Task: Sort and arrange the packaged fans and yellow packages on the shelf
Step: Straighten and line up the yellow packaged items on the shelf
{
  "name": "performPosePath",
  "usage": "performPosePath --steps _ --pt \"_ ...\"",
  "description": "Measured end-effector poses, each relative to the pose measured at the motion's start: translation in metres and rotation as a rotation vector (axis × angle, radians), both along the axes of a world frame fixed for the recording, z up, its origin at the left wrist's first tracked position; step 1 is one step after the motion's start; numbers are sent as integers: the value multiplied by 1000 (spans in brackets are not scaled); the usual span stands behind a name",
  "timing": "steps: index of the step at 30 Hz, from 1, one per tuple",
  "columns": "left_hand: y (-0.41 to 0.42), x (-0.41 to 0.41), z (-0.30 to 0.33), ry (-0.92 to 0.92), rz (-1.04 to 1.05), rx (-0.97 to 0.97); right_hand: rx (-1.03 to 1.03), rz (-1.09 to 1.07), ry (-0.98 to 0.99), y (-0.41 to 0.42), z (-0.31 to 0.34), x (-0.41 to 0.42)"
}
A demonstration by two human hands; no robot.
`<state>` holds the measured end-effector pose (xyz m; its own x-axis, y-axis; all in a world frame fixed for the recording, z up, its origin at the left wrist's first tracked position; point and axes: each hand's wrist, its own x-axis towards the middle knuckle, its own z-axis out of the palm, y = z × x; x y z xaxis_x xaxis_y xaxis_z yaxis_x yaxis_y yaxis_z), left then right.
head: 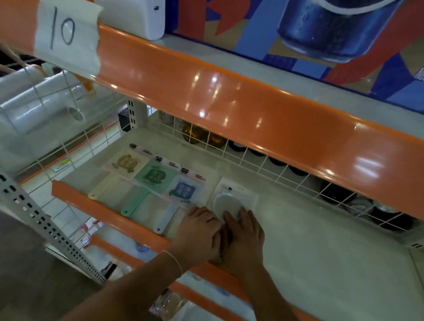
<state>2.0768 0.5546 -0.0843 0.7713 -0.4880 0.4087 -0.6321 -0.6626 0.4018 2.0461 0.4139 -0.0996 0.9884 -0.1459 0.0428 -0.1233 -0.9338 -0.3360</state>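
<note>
The round white packaged fan (pixel 226 204) lies flat on the shelf (pixel 311 238), just below centre of the frame, on a white carton whose long axis runs up and away from the hands. Both hands sit at its near edge: the right hand (pixel 245 236) lays nearly straight fingers on the disc, and the left hand (pixel 199 229) curls at its left rim, though I cannot tell whether it grips. Left of it lie three flat paddle fans: cream (pixel 126 162), green (pixel 155 175), blue (pixel 183 190).

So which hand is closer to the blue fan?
Left. The left hand sits just right of the blue fan, by its handle. The right hand is farther right, beyond the left.
</note>
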Motion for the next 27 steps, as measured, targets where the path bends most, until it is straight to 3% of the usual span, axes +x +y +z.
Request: performPosePath --steps 8,20,22,25,27 --pt "0 0 0 15 102 5 -63 103 38 7 -7 10" --pt "1 -2 0 15 84 -86 -68 132 41 9 -6 12" --pt "2 -1 0 18 96 -103 7 104 45 9 -1 12" --pt "4 1 2 65 121 -205 316 -4 -187 -3 10 7" --pt "6 1 2 104 130 -309 507 -151 -226 -22 19 -4"
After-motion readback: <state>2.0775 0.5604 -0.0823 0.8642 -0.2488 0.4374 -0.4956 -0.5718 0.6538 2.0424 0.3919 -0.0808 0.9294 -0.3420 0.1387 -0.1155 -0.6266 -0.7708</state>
